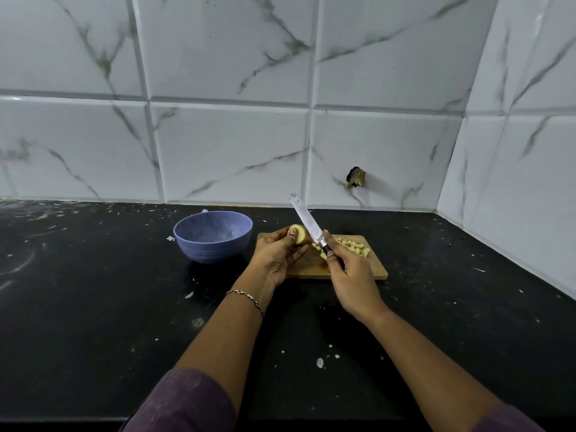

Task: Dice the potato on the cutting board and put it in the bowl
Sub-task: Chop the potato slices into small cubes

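Potato remnant (298,234) was half covered by the left hand (276,255), which gripped it over the cutting board (375,271). Right hand (350,275) wrapped the knife (307,224) handle, hiding most of it; blade-to-potato contact could not be told. Diced pieces (353,246) were heaped on the board, partly behind that hand. Bowl (213,236) contents were unclear. The black counter (93,307) was flecked white; the veined white tiles (230,151) had one dark hole (356,177).
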`<action>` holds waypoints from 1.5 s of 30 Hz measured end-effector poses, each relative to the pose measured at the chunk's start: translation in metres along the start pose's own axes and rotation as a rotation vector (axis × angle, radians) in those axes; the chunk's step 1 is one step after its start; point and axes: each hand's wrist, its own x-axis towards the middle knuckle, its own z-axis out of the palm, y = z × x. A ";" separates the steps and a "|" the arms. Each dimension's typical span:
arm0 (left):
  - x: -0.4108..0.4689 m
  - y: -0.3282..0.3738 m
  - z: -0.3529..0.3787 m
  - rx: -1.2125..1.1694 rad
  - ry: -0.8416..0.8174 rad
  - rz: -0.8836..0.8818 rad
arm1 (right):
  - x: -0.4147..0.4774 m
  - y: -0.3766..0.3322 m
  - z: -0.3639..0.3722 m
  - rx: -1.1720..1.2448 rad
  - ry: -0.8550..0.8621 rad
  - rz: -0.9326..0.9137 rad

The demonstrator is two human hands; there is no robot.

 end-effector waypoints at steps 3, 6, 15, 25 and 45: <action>0.000 -0.002 0.002 -0.010 0.041 0.026 | -0.001 0.000 0.002 0.020 0.000 -0.002; 0.001 -0.006 0.004 -0.021 0.092 0.072 | -0.001 0.000 0.004 0.055 -0.003 0.014; 0.005 -0.010 0.002 -0.108 0.174 0.121 | -0.006 -0.004 0.005 0.055 -0.052 0.016; 0.006 -0.006 0.003 -0.100 0.204 0.101 | -0.010 -0.009 0.007 -0.021 -0.064 -0.029; 0.008 -0.004 0.002 -0.117 0.174 0.049 | -0.009 -0.007 0.009 0.032 -0.130 0.018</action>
